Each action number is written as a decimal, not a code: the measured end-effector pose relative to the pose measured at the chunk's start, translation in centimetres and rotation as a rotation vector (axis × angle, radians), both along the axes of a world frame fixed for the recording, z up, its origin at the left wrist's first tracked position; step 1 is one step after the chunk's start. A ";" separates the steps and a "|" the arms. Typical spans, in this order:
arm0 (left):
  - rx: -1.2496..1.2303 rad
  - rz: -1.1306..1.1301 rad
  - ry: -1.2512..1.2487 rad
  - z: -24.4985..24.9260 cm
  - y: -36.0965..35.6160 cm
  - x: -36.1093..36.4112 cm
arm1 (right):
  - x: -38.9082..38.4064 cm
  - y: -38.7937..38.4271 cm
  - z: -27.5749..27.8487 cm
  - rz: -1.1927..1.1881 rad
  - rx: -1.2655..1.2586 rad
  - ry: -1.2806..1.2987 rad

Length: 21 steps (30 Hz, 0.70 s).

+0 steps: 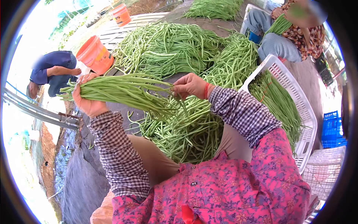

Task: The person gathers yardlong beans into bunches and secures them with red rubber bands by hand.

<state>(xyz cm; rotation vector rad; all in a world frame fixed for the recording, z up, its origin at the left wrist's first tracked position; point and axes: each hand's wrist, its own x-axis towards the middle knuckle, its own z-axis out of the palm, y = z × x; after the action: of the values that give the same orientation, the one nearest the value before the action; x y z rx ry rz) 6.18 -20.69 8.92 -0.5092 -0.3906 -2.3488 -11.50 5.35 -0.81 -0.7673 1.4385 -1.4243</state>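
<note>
Green bundle (pixel 128 91) of long, thin beans lay roughly crosswise in front of the wearer's chest, held up above the loose beans (pixel 190 127) between the knees. Left hand (pixel 88 98): fingers curled closed around the bundle near its left end, thumb on the near side, short ends projecting beyond the grip. Right hand (pixel 190 86): thumb and forefinger brought together on bean tips at the bundle's right end, other fingers bent; a red band (pixel 206 90) circled the wrist. Several beans sagged below the right fingertips.

Surroundings: a large bean heap (pixel 164 48) lay on dark sheeting ahead, running toward the right into further loose beans. White crate (pixel 310 112) stood at the wearer's right, tilted in view, with long beans (pixel 274 97) inside, a thin reddish band across them. Beyond it, a blue crate (pixel 330 130) and a white basket (pixel 323 168). Ahead and left, a near orange bucket (pixel 93 56) stood beside the heap, a far orange bucket (pixel 121 15) farther back. One person (pixel 56 71) in dark blue was at far left; a second person (pixel 292 33), upper right, had a bunch of beans (pixel 279 25) in front of the body
</note>
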 end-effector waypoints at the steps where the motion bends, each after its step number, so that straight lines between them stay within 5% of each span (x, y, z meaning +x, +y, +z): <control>1: 0.004 0.002 -0.005 -0.1 -0.1 0.2 | 0.0 0.3 0.1 -0.022 -0.024 -0.077; 9: -0.058 0.072 -0.047 -0.5 -0.2 0.2 | 0.2 1.0 1.1 -0.037 0.013 -0.253; 13: -0.098 0.104 -0.070 -0.3 0.4 0.1 | -0.1 0.7 0.1 -0.002 0.094 0.034; 16: -0.163 0.097 -0.093 -0.5 0.0 -0.3 | 0.9 0.2 0.9 -0.112 -0.105 -0.291; 19: -0.152 0.134 -0.108 -0.7 0.4 -0.7 | 0.9 0.8 1.9 -0.117 -0.089 -0.352; 21: -0.114 0.131 -0.115 -1.2 -0.5 -0.8 | -0.1 1.2 1.2 -0.014 -0.052 -0.152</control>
<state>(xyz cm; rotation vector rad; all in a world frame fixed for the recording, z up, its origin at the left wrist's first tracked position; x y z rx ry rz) 5.41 -21.21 7.68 -0.3900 -0.5958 -2.2442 -11.61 6.52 0.35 -0.6674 1.2968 -1.5032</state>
